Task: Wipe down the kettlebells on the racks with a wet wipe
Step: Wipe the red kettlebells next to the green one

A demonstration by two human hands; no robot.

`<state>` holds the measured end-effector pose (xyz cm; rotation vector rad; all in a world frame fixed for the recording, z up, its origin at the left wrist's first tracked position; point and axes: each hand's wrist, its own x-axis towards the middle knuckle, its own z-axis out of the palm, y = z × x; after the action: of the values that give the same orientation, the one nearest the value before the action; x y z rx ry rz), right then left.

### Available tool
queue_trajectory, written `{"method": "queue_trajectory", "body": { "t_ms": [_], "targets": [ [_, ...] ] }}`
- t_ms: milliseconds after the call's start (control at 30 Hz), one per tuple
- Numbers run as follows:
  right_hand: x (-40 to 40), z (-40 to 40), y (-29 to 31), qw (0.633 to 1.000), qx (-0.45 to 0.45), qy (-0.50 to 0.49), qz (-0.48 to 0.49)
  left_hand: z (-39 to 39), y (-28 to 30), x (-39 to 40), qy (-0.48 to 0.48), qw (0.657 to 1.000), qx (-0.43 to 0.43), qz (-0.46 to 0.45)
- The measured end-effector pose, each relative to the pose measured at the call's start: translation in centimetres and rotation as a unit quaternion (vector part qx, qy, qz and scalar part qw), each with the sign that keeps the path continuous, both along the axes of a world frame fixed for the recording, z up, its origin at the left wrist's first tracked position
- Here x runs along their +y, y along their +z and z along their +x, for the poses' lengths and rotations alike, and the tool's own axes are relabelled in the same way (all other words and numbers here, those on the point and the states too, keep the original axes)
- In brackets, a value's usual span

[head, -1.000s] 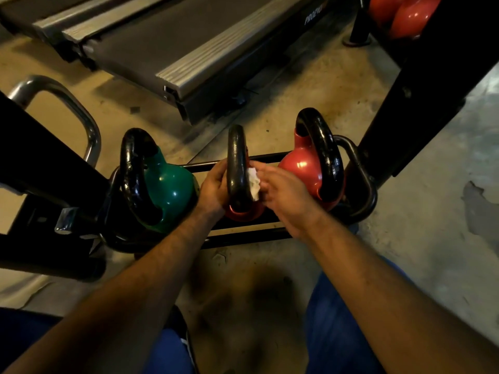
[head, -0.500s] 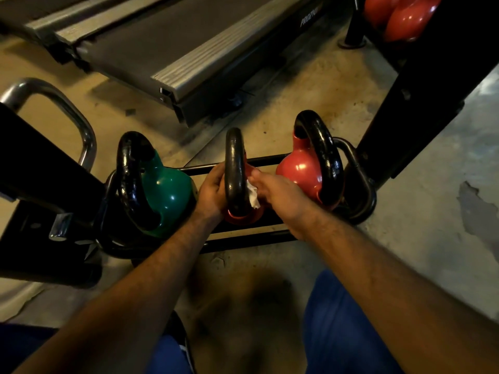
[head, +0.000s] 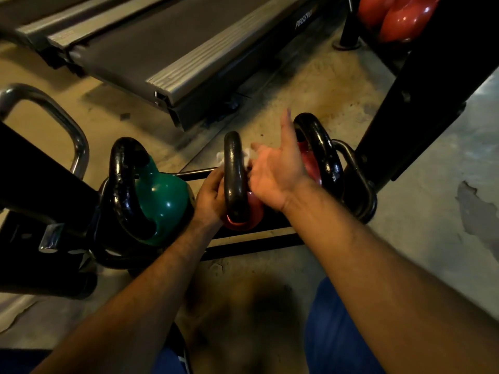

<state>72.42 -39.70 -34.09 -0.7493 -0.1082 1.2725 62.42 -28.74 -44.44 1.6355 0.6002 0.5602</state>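
Three kettlebells sit on a low black rack [head: 252, 245]: a green one [head: 162, 197] at the left, a small red one [head: 244, 214] in the middle with a black handle [head: 233, 168], and a larger red one [head: 310, 164] at the right. My left hand [head: 209, 197] grips the left side of the middle kettlebell. My right hand [head: 275, 175] is turned palm up beside the handle, little finger raised, and pinches a white wet wipe [head: 247, 154]. The wipe also shows blurred on the handle's far left side.
A treadmill deck [head: 162, 49] lies on the floor behind the rack. A black upright post [head: 432, 76] stands at the right, with more red kettlebells [head: 399, 17] at the top right. A chrome bar [head: 54, 112] and black equipment crowd the left. Bare concrete floor lies at the right.
My right hand has turned from palm down to palm up and risen along the middle handle, carrying the wipe from the lower handle to near its top. My left hand stays put.
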Motion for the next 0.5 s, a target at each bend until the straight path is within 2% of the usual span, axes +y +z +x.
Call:
{"method": "queue_trajectory", "body": {
  "t_ms": [133, 300, 400, 500],
  "targets": [
    [2.2, 2.0, 0.0, 1.000, -0.001, -0.019, -0.020, 0.0, -0.3, 0.3, 0.006, 1.000, 0.004, 0.021],
    [3.9, 3.8, -0.4, 0.994, 0.084, -0.022, -0.069, 0.2, -0.3, 0.4, 0.002, 1.000, 0.006, 0.017],
    [3.9, 3.7, 1.2, 0.988, 0.098, -0.037, -0.116, 0.2, 0.0, 0.2, -0.003, 1.000, 0.006, 0.019],
    [4.1, 3.3, 1.5, 0.982, 0.057, -0.048, -0.172, 0.1, 0.0, 0.2, -0.001, 1.000, 0.001, 0.015]
  ]
}}
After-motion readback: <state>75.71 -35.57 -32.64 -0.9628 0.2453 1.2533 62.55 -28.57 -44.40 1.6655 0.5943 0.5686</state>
